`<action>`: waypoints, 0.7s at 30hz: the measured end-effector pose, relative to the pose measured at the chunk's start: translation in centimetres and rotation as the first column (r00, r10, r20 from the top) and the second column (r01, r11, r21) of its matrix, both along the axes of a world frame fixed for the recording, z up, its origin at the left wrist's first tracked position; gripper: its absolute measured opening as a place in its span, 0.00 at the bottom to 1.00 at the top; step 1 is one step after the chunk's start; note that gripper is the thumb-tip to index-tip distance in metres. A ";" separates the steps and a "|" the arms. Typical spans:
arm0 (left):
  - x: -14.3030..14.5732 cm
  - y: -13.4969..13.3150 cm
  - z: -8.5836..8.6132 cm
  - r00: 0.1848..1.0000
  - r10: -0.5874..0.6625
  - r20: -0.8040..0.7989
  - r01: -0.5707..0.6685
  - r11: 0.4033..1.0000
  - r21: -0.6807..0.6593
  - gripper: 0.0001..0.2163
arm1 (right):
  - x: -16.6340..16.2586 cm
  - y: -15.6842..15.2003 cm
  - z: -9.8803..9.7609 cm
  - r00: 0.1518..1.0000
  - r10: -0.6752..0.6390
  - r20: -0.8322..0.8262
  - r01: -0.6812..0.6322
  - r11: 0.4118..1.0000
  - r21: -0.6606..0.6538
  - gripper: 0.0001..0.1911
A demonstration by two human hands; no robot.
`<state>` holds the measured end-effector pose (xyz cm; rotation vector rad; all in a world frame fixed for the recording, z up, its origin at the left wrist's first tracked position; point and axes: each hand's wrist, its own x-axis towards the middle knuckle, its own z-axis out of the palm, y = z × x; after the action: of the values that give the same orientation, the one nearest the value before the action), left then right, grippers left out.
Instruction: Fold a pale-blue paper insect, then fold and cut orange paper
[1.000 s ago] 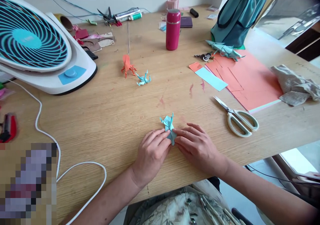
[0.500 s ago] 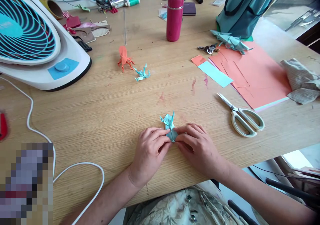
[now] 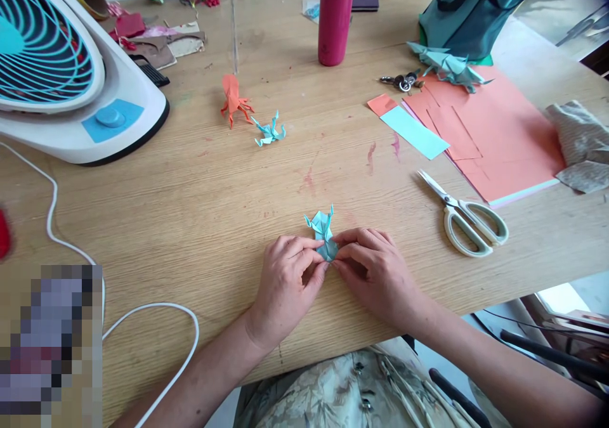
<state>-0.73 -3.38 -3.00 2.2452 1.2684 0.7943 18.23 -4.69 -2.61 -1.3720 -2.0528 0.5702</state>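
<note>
Left hand [image 3: 290, 282] and right hand [image 3: 378, 276] pinch a blue figure [image 3: 322, 226]

The blue figure, folded paper, is on or just above the table [image 3: 228, 219], near its front edge; which, I cannot tell. Two thin points stick up at its far end, one on each side. The left hand is mostly closed, fingers bent, thumb and fingertips gripping the figure's near left part. The right hand mirrors it on the near right, fingers curled, thumb drawn in close. The two thumbs nearly meet at the near end.

To the right lie scissors [image 3: 448, 200], blades slightly apart or together, I cannot tell. Beyond them a blue strip [image 3: 415, 133] lies beside orange sheets [image 3: 518, 142], with keys [image 3: 404, 83] near. Farther forward, an orange figure [image 3: 231, 95] stands close to a spiky blue one [image 3: 270, 134]. A pink flask [image 3: 335, 28] stands upright behind; a fan [image 3: 47, 54] is at left.
</note>
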 end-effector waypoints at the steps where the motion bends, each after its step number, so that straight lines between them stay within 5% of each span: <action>1: 0.1 0.0 0.0 1.000 0.004 0.000 -0.004 1.000 -0.006 0.04 | 0.0 0.0 0.0 1.000 -0.003 0.007 0.003 1.000 -0.001 0.04; 21: 0.0 0.2 0.0 1.000 -0.019 -0.019 0.020 0.999 0.042 0.04 | 0.0 -0.4 -0.2 0.997 0.016 0.070 -0.020 0.998 0.054 0.07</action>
<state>-0.68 -3.22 -2.98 2.3001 1.2477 0.8022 18.21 -5.09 -2.81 -1.3610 -2.1222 0.4764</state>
